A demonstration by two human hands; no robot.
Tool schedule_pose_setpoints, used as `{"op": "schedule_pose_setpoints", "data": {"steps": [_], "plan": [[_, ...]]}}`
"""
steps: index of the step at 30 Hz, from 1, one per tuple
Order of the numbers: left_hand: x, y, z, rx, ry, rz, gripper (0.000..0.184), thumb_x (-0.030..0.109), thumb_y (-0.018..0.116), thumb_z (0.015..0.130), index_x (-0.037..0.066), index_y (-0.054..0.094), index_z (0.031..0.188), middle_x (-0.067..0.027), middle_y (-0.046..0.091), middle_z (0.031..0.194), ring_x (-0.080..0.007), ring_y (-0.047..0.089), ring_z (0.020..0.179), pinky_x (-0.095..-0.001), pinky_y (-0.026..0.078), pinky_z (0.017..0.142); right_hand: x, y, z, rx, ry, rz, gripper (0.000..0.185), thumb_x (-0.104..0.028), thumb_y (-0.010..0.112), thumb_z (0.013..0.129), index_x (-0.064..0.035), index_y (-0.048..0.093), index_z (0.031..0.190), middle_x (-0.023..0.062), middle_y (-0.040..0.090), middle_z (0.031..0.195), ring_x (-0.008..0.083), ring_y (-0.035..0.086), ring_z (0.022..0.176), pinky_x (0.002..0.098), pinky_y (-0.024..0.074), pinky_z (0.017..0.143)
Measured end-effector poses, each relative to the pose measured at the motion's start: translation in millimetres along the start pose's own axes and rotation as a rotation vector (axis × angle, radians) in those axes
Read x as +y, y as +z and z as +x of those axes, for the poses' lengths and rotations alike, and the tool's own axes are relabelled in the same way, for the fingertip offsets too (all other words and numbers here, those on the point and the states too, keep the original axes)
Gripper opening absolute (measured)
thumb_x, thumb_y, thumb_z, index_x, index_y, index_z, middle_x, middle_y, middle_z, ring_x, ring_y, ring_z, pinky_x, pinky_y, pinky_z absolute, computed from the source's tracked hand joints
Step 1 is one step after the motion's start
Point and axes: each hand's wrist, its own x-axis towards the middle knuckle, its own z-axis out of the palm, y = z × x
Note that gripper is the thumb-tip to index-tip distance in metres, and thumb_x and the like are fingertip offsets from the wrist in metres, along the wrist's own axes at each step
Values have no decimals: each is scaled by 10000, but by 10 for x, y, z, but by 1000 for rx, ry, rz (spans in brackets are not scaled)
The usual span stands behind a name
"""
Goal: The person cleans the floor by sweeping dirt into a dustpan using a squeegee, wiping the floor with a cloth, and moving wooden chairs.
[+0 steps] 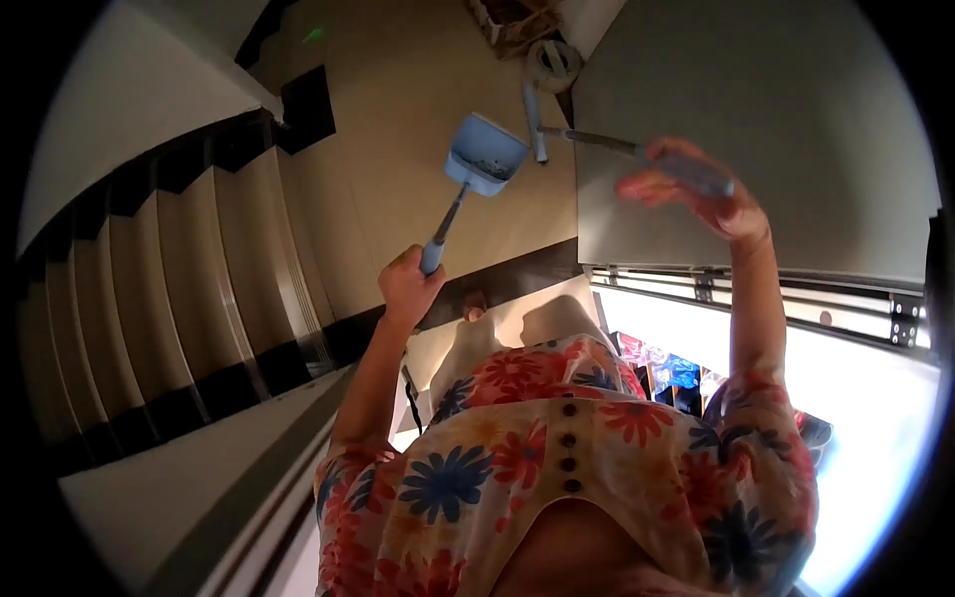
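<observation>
Gripping dustpan in closed left hand, broom in loose-fingered right hand. Holding broom head just right of dustpan, long axis forward.

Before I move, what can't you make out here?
- Head view: debris in the dustpan, too small to identify.
- Head view: how the right hand grips the blue-headed tool, blurred.
- Head view: bristles on that tool, if any, too small to tell.
- Head view: brown container, cut off by the top edge.

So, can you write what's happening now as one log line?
left hand: holding blue plastic dustpan, grey debris inside; right hand: holding blue-headed broom-like tool; tan floor below
</observation>
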Motion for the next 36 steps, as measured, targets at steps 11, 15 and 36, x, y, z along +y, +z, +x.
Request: {"op": "schedule_pose_setpoints", "data": {"steps": [11,15,36], "plan": [[407,649,1990,-227,62,107,319,319,649,616,45,497,676,-114,564,633,-281,570,596,-375,456,520,79,-782,1810,55,170,-589,224,-246,645,745,-60,574,848,14,574,731,92,539,721,220,424,628],[698,854,2605,-345,-11,81,318,319,644,634,37,510,697,-129,574,650,-298,574,614,-383,461,534,103,-1132,2328,-37,203,-691,195,-229,640,744,-64,579,827,-3,558,727,86,508,680,211,407,611],[780,1706,5267,-498,88,-270,334,315,633,615,15,553,739,-147,575,627,-307,572,605,-374,459,541,-2,-2278,3917,508,207,-532,332,-286,627,730,-40,567,944,58,605,780,155,560,673,278,446,618]]}}
